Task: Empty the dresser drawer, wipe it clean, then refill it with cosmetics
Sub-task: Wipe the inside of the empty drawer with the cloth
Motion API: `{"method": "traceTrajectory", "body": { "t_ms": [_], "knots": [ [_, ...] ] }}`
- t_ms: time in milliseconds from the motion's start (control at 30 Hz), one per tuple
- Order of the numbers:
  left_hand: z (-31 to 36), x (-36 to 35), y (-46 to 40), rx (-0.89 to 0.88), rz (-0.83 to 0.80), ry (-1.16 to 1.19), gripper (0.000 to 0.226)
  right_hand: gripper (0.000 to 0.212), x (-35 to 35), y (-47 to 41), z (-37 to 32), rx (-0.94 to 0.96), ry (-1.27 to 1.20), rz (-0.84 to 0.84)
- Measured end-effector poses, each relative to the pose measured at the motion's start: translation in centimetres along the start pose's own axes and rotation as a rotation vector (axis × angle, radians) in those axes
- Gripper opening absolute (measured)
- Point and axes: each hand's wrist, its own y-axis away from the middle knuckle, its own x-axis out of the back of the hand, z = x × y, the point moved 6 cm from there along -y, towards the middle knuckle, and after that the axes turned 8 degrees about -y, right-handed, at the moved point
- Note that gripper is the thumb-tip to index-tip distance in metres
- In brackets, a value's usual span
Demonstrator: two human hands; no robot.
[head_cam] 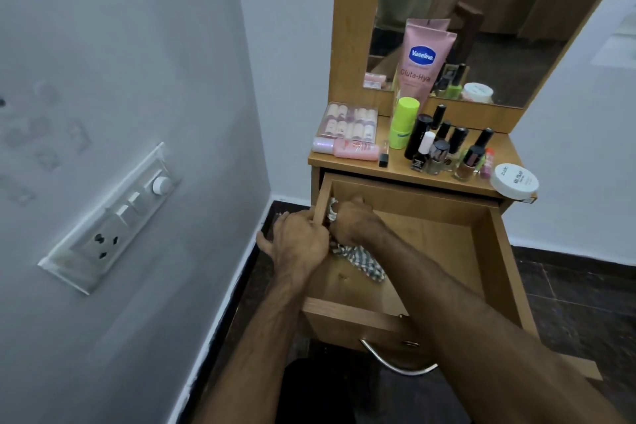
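The wooden dresser drawer (447,237) is pulled out and holds only a checked grey-and-white cloth (364,262). My right hand (354,217) is shut on the cloth and presses it against the drawer's inner left wall near the back corner. My left hand (299,241) grips the top edge of that left wall from outside. Cosmetics stand on the dresser top (344,162): a pink Vaseline tube (421,62), a green stick (404,122), several nail polish bottles (444,148), a clear box of small bottles (349,122), a pink bottle (354,149) and a white jar (514,181).
A mirror (499,10) rises behind the dresser top. A grey wall with a switch and socket panel (113,220) is close on the left. The drawer's metal handle (395,360) sticks out toward me over the dark floor (585,303).
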Motion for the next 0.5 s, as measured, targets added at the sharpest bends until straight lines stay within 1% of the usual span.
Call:
{"method": "traceTrajectory", "body": {
  "t_ms": [100,167,200,233,267,300,333,367,433,467,500],
  "knots": [
    [0.2,0.2,0.2,-0.001,0.017,0.006,0.036,0.031,-0.5,1.3,-0.2,0.085,0.088,-0.064],
    [0.5,0.7,0.5,0.000,0.028,0.017,0.034,0.026,-1.1,2.2,-0.1,0.094,0.022,-0.050],
    [0.6,0.9,0.6,-0.005,0.017,0.008,0.033,0.025,-1.3,2.5,0.2,0.062,-0.067,-0.032],
    [0.6,1.1,0.7,-0.028,-0.010,-0.021,0.031,0.027,-1.4,3.1,0.4,-0.001,-0.220,-0.028],
    [0.5,1.3,0.6,-0.061,-0.061,-0.043,0.031,0.029,-1.5,3.5,0.6,-0.066,-0.439,-0.031],
    [0.3,1.4,0.6,-0.090,-0.141,-0.038,0.031,0.027,-1.2,4.2,0.6,-0.130,-0.681,-0.036],
    [0.0,1.5,0.6,-0.102,-0.234,-0.016,0.035,0.022,-1.0,4.9,0.6,-0.186,-0.906,-0.053],
    [-0.2,1.7,0.9,-0.106,-0.304,0.004,0.042,0.023,-0.5,5.8,0.5,-0.204,-1.057,-0.073],
    [-0.8,2.2,1.4,-0.084,-0.332,-0.007,0.059,0.028,0.9,7.1,0.2,-0.128,-1.251,-0.097],
    [-1.2,2.3,1.6,-0.064,-0.319,-0.011,0.065,0.027,2.0,7.5,-0.3,-0.042,-1.283,-0.082],
    [-1.6,2.3,2.0,-0.046,-0.304,0.003,0.069,0.026,3.1,7.9,-1.0,0.048,-1.264,-0.028]
  ]
}}
